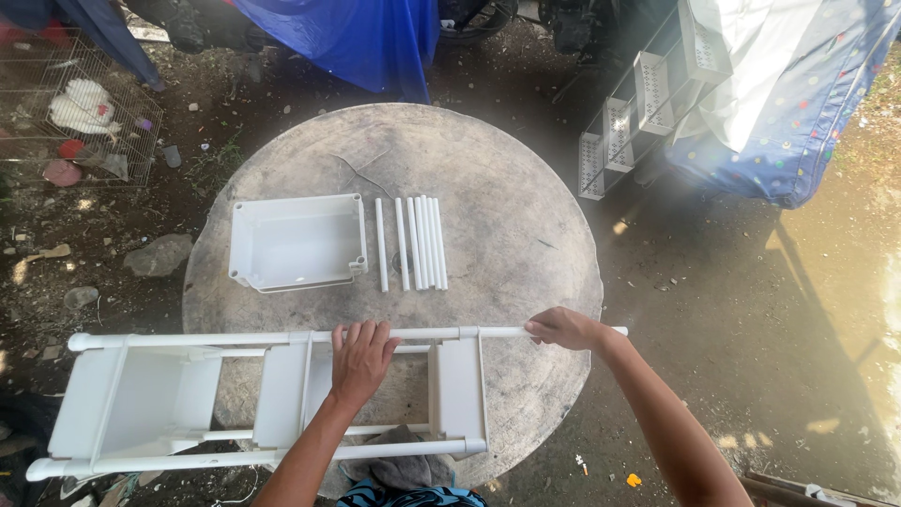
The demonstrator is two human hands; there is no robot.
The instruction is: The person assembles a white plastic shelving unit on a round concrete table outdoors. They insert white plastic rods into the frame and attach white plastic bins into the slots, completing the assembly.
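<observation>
We see a white plastic shelf rack [263, 399] lying on its side across the near edge of a round stone table [507, 188], its left part hanging past the rim. The left hand [359, 357] rests on the rack's upper tube, fingers curled over it. The right hand [563, 329] grips the same tube near its free end. Farther back on the table lie a loose white tray [298, 242], open side up, and just beside it a row of white tubes [413, 242]. A wire cage [84, 103] stands on the ground to the left.
</observation>
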